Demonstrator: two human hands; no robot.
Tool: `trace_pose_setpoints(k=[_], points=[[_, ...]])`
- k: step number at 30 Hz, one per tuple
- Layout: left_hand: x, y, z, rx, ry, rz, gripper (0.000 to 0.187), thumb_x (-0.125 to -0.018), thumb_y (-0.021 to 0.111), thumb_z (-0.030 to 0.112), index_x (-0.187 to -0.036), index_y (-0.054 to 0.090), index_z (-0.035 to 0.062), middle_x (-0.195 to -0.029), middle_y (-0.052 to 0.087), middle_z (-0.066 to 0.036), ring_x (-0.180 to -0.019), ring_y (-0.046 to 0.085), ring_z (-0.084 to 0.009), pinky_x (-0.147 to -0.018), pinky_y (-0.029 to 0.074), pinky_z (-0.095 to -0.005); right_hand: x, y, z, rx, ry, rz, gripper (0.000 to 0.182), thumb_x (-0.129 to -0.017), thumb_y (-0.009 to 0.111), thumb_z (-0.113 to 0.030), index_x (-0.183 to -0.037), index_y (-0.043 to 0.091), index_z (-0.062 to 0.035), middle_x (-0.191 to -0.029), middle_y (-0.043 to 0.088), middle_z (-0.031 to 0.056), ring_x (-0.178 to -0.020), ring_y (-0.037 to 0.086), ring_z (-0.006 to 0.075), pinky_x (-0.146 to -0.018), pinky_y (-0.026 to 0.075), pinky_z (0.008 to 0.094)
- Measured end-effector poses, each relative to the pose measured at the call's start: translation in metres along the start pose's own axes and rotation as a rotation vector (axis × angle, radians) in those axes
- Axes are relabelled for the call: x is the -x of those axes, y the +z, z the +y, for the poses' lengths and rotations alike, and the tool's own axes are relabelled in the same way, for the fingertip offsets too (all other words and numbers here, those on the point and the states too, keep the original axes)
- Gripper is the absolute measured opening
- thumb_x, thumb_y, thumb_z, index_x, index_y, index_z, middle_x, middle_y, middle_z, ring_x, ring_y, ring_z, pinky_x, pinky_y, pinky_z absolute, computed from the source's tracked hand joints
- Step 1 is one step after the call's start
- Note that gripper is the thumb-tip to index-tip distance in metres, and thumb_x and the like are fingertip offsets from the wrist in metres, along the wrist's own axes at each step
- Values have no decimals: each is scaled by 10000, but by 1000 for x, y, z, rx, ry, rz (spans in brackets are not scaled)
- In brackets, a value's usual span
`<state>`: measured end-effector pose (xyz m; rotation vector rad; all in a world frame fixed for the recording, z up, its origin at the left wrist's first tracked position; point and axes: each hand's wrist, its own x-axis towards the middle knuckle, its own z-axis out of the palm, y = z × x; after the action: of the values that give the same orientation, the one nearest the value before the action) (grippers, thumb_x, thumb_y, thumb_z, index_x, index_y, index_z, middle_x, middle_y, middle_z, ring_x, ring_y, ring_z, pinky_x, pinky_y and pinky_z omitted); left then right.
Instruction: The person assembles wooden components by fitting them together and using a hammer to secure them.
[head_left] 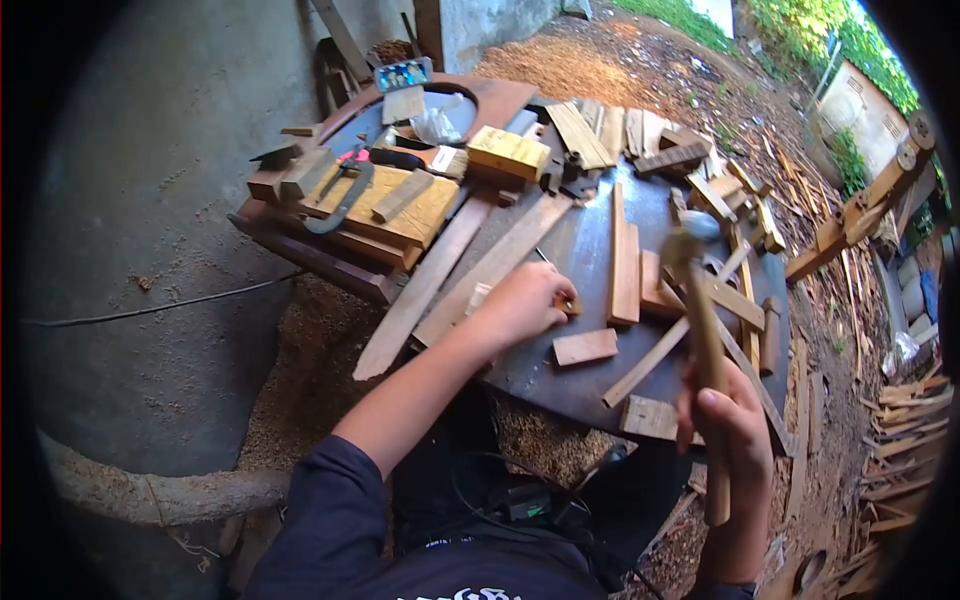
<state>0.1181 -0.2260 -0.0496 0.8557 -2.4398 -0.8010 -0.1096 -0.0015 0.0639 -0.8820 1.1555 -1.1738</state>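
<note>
My right hand (728, 415) is wrapped round the wooden handle of a hammer (708, 340), raised upright above the right side of the table, its head blurred. My left hand (527, 298) is closed low over the table, fingers bent together. A thin dark rod (542, 256) pokes out just beyond its knuckles, and a small bit of wood shows by the fingertips. What the fingers grip is mostly hidden. Close to the left hand lie a short wood block (585, 347) and a long plank (500, 268).
The dark table (550, 385) carries many loose wood strips, heaped on the right (735, 285). On the left, a C-clamp (345, 200) rests on a wooden board (385, 228). A yellowish block (508, 152) and a plastic bag (437, 122) stand farther back. A wall rises at left.
</note>
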Motion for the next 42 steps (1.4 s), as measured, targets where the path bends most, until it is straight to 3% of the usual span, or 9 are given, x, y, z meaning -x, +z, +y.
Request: trace_pose_setpoints(k=[2, 5, 8, 9, 12, 13, 16, 19, 42], points=[[-4, -2, -3, 8, -45, -46, 312, -744, 811, 61, -1054, 788, 68, -1007, 738, -152, -952, 714, -315, -904, 579, -392, 3, 19, -2, -7, 134, -9, 509, -927, 700, -130, -1343, 441, 6, -1007, 657, 140, -652, 654, 170, -517, 567, 302], [-6, -2, -1, 105, -152, -24, 309, -758, 782, 20, -1066, 785, 46, -1006, 753, -149, -894, 737, -270, -861, 596, -352, -1, 24, 17, 132, 113, 27, 578, -941, 654, -14, -1447, 378, -53, -1137, 656, 118, -730, 682, 150, -531, 560, 271], [-6, 0, 3, 140, -163, -1, 308, -762, 836, 66, -1062, 780, 21, -1015, 759, -168, -915, 743, -283, -861, 595, -365, -9, 32, 41, 772, -186, 142, 627, -894, 676, -7, -1467, 426, -55, -1128, 680, 234, -876, 725, 328, -763, 569, 418], [-7, 1, 3, 109, -154, -8, 309, -765, 845, 71, -1063, 780, 18, -1004, 761, -164, -902, 744, -263, -844, 596, -359, -9, 35, 44, 822, -169, 160, 683, -860, 670, 9, -1498, 429, -24, -1129, 665, 290, -988, 683, 448, -884, 527, 487], [-9, 2, 4, 37, -131, -20, 309, -773, 862, 81, -1063, 780, 11, -985, 767, -157, -879, 749, -229, -813, 598, -350, -13, 43, 51, 1043, -324, 187, 728, -859, 673, 33, -1542, 427, -15, -1139, 687, 270, -1070, 704, 383, -928, 529, 382], [-10, 3, 3, 26, -127, -21, 304, -775, 861, 82, -1059, 780, 9, -988, 768, -161, -884, 750, -234, -814, 597, -353, -14, 45, 52, 1040, -294, 193, 742, -850, 657, 39, -1552, 421, -9, -1176, 655, 317, -1105, 660, 455, -967, 504, 405], [-10, 3, 4, 34, -131, -18, 299, -775, 861, 86, -1051, 780, 4, -983, 770, -169, -888, 753, -246, -815, 596, -359, -15, 46, 52, 1106, -306, 199, 737, -853, 648, 36, -1551, 414, 3, -1148, 657, 306, -1074, 655, 459, -958, 505, 416], [-10, 3, 4, 71, -158, -19, 297, -774, 861, 85, -1045, 780, -2, -970, 771, -177, -888, 755, -251, -819, 596, -359, -15, 49, 50, 1124, -395, 213, 750, -861, 608, 3, -1572, 369, -11, -1014, 635, 259, -911, 639, 459, -836, 512, 522], [-15, 9, 6, 48, -171, -13, 300, -754, 867, 57, -1028, 778, -28, -970, 775, -170, -889, 756, -232, -838, 604, -334, -31, 41, 47, 1169, -274, 178, 726, -833, 581, 8, -1536, 401, 43, -959, 653, 302, -885, 661, 481, -841, 517, 534]])
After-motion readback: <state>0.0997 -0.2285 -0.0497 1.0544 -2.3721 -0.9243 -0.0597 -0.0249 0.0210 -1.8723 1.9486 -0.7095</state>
